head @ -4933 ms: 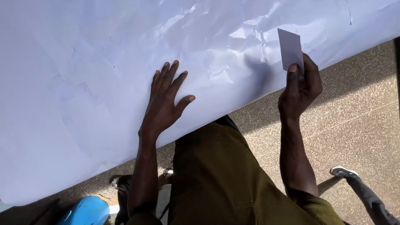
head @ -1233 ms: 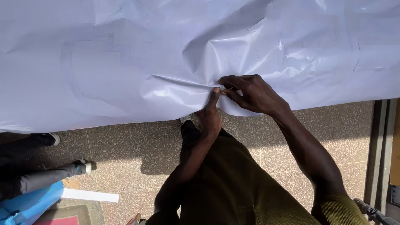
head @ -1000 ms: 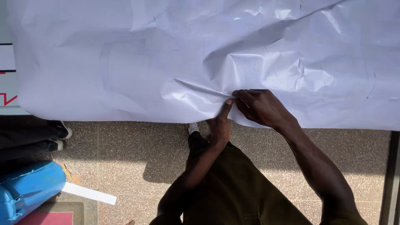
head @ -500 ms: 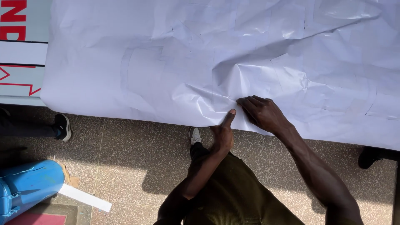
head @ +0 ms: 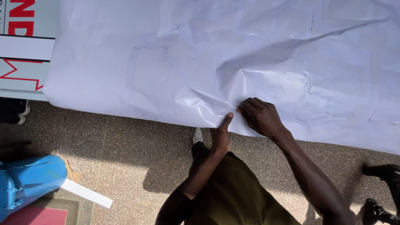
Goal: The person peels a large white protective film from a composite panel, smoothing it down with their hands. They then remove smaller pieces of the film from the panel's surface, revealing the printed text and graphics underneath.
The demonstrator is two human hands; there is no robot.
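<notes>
- Big white sheet [head: 175,75] spread flat over the worktop, near edge hanging just past the rim, right above the speckled floor [head: 137,158].
- Left hand [head: 220,135] coming up from below the edge, thumb pressed against the underside or lip of the sheet; fingers curled, apparently pinching only the paper edge.
- Right hand [head: 261,117] lying on top, fingers bent down onto the same ridge of wrinkled paper, touching the thumb's spot or just beside it.
- Looks like a crease or a peel-off layer being worked at that edge. Best to keep the top hand pressing flat and steady while pulling slow and low with the other, otherwise easy to tear or add wrinkles.
- Worth smoothing outward from the pinch, not toward it, given the big fold [head: 266,54] already running up to the right.
- Faint rectangular outlines [head: 150,71] under the sheet, impossible to tell whether cut shapes, stickers or just folds.
- Worktop surface itself fully hidden by the sheet; only a bit of a red-and-white board [head: 21,46] poking out at the left.
- Left fingertips hidden behind the paper edge, so actual grip hard to confirm.
- Blue drum [head: 29,183] cut off at bottom left, white strip [head: 85,193] beside it.
- Dark shoes [head: 381,191] at the right edge belong to someone else, mostly out of frame.
</notes>
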